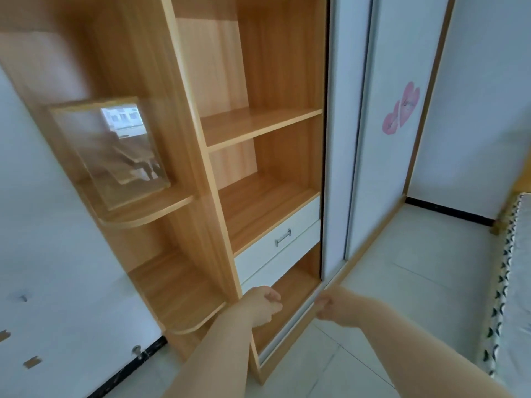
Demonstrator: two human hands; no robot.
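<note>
Wood-grain wardrobe [218, 81] stands open on its left half; this inspection covers the low end. The left hand [263, 305] sits just below the lower drawer [273, 268], in front of the bottom compartment [290, 294]. Its grip is clenched, with nothing visible inside it. The right hand [330, 308] is near the foot of the sliding door [339, 139] but apart from it. Blur hides its grip, so I cannot tell its state. The lower drawer is closed, directly under the upper drawer [275, 234], low and near in the scene.

Judgement: the step in hand is getting hold of the lower drawer. No handle shows on it, so the fingers should hook its bottom edge at the middle. The pull should be straight out and level, to avoid racking the drawer. The right hand should keep off the door track [287, 331].

Count:
- drawers: two
- handle [283, 237]: one
- sliding doors: two
- flower sticker [402, 109]: one
- curved side shelves [149, 211]: two
- picture frame [112, 150]: one, on the upper curved shelf
- inner shelves: two
</note>
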